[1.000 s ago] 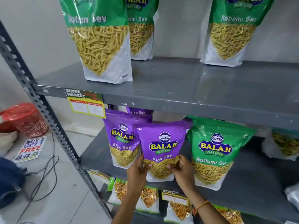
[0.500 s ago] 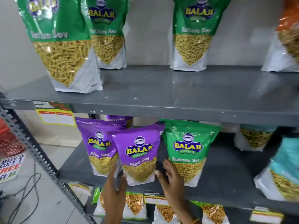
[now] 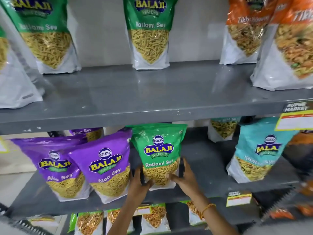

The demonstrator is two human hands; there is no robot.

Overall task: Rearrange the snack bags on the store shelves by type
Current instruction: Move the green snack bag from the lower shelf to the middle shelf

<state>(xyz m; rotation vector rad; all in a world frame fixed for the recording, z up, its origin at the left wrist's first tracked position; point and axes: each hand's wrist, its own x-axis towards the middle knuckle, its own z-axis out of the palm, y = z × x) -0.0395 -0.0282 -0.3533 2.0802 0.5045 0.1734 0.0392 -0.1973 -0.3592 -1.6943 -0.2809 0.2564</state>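
Both hands' fingers clasp green Ratlami Sev bag (image 3: 158,155); purple Aloo Sev bag (image 3: 108,168) just left.

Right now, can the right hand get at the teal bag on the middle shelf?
Probably not at once: the right hand is holding the green Ratlami Sev bag. Bare shelf lies between it and the teal bag.

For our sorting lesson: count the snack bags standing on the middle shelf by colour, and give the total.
Purple plastic Aloo Sev bags: 3, one behind
Green plastic Ratlami Sev bag, held by left hand and right hand: 1
Teal plastic bags: 2
Total: 6
Blurred dark shape at far right not counted.
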